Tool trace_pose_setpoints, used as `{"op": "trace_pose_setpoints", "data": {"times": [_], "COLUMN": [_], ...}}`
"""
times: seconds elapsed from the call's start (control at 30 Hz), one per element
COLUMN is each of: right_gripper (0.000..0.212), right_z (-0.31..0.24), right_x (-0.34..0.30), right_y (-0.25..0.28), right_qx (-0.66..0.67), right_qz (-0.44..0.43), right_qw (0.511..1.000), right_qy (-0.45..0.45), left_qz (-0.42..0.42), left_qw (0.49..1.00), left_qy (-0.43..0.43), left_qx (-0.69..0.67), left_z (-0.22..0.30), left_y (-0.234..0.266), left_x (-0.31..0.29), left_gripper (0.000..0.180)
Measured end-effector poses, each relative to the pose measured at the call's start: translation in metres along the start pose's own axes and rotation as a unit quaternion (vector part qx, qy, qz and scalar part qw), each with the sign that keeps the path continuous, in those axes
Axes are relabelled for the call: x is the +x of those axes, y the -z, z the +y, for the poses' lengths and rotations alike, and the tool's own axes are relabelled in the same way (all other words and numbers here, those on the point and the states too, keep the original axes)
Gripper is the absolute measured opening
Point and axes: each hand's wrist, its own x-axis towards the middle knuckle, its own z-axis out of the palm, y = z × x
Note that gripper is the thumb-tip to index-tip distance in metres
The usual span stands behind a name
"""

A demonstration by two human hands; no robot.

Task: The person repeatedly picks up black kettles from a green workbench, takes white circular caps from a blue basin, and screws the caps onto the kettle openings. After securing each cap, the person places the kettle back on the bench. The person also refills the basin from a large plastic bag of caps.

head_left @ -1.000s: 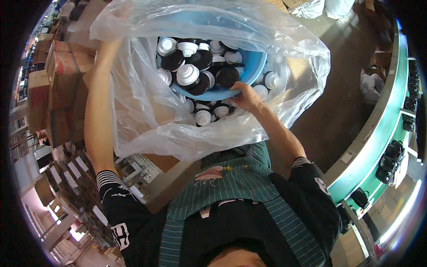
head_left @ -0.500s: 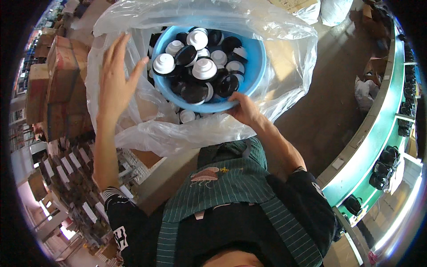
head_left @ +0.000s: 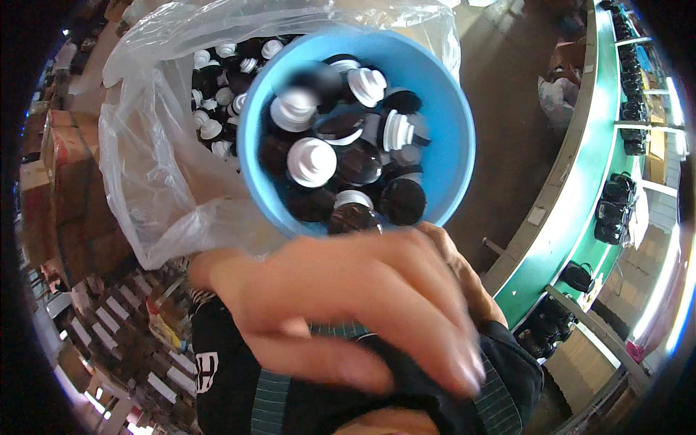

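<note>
A round blue plastic basin (head_left: pixel 465 138) has come up close, tilted toward me. It holds several black round parts with stepped white plugs (head_left: pixel 312 162). My right hand (head_left: pixel 441 245) grips its near right rim, partly hidden behind the other hand. My left hand (head_left: pixel 355 297) is in front of my chest, large and blurred by motion. Its fingers are stretched out loosely with the thumb apart, and nothing shows in them. Beyond the basin, a large clear plastic bag (head_left: pixel 148 145) stands open with more of the same black-and-white parts (head_left: pixel 210 127) inside.
Brown cartons (head_left: pixel 83 181) are stacked at the left. Stacked dark pieces with pale strips (head_left: pixel 109 326) lie at the lower left. A green-topped bench (head_left: pixel 558 225) curves along the right, with black items (head_left: pixel 620 192) on it. A whitish bag (head_left: pixel 557 101) lies on the floor beside it.
The basin has come up out of the bag, toward me and slightly right, held by my right hand. My left hand has swung from the bag's left side to my chest.
</note>
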Motion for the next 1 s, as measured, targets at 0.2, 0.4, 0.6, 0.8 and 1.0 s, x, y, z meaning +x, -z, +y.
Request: {"op": "trace_pose_setpoints", "data": {"times": [0.2, 0.4, 0.6, 0.8, 1.0], "right_gripper": [0.028, 0.032, 0.025, 0.022, 0.035], "right_z": [0.045, -0.014, -0.036, -0.067, -0.179], "right_x": [-0.017, -0.101, -0.117, -0.054, -0.021], "right_y": [0.094, 0.143, 0.262, 0.375, 0.45], "right_qx": [0.171, 0.192, 0.241, 0.406, 0.47], "right_qz": [0.024, 0.136, 0.163, 0.118, 0.141], "right_qw": [0.985, 0.972, 0.953, 0.898, 0.848], "right_qy": [0.027, -0.01, 0.083, 0.124, 0.199], "left_qz": [-0.049, -0.117, -0.191, -0.34, -0.273], "left_qw": [0.97, 0.917, 0.894, 0.851, 0.894], "left_qy": [0.136, 0.091, -0.019, 0.121, 0.204], "left_qx": [-0.196, -0.371, -0.404, -0.383, -0.293], "left_z": [-0.048, -0.169, -0.284, -0.346, -0.39], "left_y": [-0.058, -0.125, -0.171, -0.136, -0.057], "left_x": [0.055, 0.132, 0.229, 0.334, 0.433], "left_gripper": [0.048, 0.049, 0.042, 0.034, 0.024]}}
